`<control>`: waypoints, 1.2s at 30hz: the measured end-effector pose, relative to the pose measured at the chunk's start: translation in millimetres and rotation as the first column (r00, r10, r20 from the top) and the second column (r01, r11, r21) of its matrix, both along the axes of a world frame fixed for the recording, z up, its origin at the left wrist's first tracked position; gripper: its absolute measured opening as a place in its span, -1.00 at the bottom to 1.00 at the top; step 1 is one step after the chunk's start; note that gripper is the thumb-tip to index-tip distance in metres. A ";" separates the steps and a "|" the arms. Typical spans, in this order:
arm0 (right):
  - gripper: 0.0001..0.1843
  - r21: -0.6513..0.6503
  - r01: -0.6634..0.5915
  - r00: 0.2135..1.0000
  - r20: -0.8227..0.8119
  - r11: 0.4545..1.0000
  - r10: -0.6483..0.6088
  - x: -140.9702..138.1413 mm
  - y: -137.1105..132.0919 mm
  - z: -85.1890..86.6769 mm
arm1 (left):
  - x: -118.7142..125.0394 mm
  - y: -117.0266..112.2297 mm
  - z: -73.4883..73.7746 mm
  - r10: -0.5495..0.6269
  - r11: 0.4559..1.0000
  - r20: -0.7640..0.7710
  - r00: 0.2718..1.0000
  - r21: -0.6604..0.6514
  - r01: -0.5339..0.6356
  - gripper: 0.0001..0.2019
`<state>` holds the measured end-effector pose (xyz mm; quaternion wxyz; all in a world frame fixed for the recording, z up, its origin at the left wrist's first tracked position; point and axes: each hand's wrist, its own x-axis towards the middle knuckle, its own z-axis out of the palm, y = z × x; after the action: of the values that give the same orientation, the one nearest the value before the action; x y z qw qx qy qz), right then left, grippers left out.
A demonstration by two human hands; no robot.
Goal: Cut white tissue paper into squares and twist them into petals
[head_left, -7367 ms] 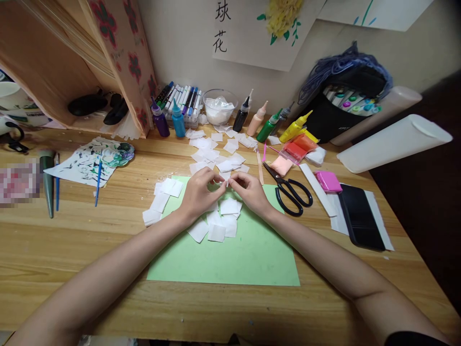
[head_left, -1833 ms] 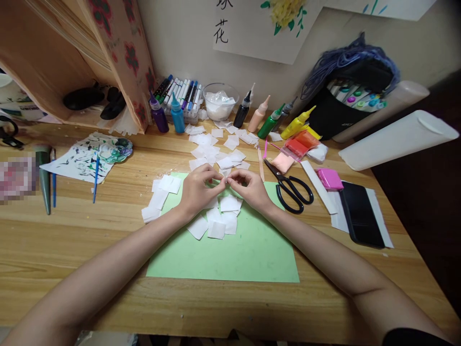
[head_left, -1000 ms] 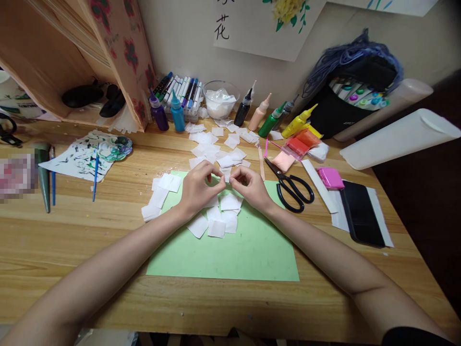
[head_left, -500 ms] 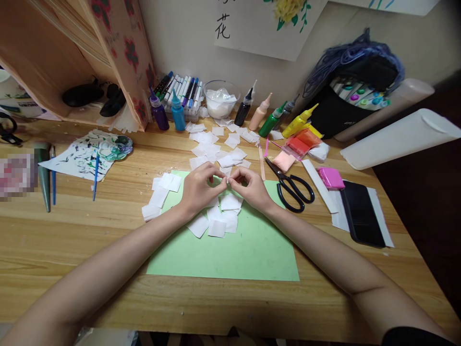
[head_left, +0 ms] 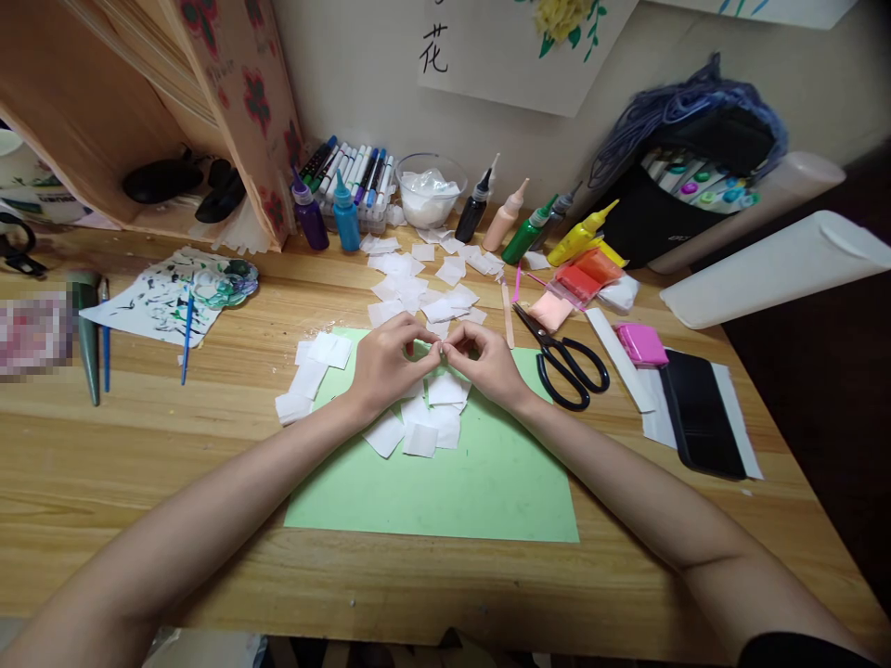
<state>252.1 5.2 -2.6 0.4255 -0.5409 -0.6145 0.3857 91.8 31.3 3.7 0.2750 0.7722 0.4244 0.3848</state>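
Note:
My left hand (head_left: 385, 365) and my right hand (head_left: 487, 364) meet above the far edge of a light green paper sheet (head_left: 480, 482). Both are closed in a pinch, fingertips touching on one small white paper piece (head_left: 438, 348) held between them. Under and around my hands lie several white paper squares (head_left: 432, 427), more at the left (head_left: 313, 371), and more scattered toward the wall (head_left: 418, 288).
Black scissors (head_left: 567, 357) lie right of my right hand, by a wooden stick (head_left: 508, 315). Paint bottles (head_left: 519, 232), markers (head_left: 352, 181) and a glass bowl (head_left: 428, 190) line the wall. A phone (head_left: 700, 413), a pink block (head_left: 639, 343) and a paint-smeared paper (head_left: 171, 301) flank the sheet.
Both hands stay in place above the green sheet, fingertips working the small white piece with slight finger movements. The view has shifted slightly.

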 end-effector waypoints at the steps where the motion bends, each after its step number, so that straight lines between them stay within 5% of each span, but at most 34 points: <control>1: -0.82 0.000 0.002 1.000 0.003 1.000 -0.002 -0.1 -0.3 0.5 | 0.0 0.1 -0.1 0.004 1.000 0.000 1.000 0.005 -0.004 -0.96; 12: -0.86 0.009 0.051 0.998 -0.030 0.999 -0.051 0.9 1.2 -1.8 | 0.2 1.0 0.5 0.082 0.997 -0.008 0.997 0.012 -0.082 -0.99; 26: -0.89 0.025 0.256 0.959 -0.129 0.966 -0.251 3.9 4.9 -4.0 | 0.5 6.7 2.0 0.187 0.974 0.027 0.982 -0.137 -0.182 -0.96; 32: -0.90 -0.008 0.420 0.892 -0.180 0.908 -0.414 6.6 9.8 -6.6 | -3.1 19.2 -4.2 0.358 0.890 0.185 0.915 -0.364 -0.275 -0.94; 36: -0.70 -0.031 0.296 0.923 -0.247 0.955 -0.295 6.7 12.9 -15.4 | -4.5 25.9 -10.8 0.389 0.836 0.367 0.845 -0.526 -0.156 -0.85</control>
<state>258.7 18.1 -18.1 0.5544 -0.5730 -0.4689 0.3800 87.3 57.3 -7.0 0.4892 0.4961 0.5370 0.4757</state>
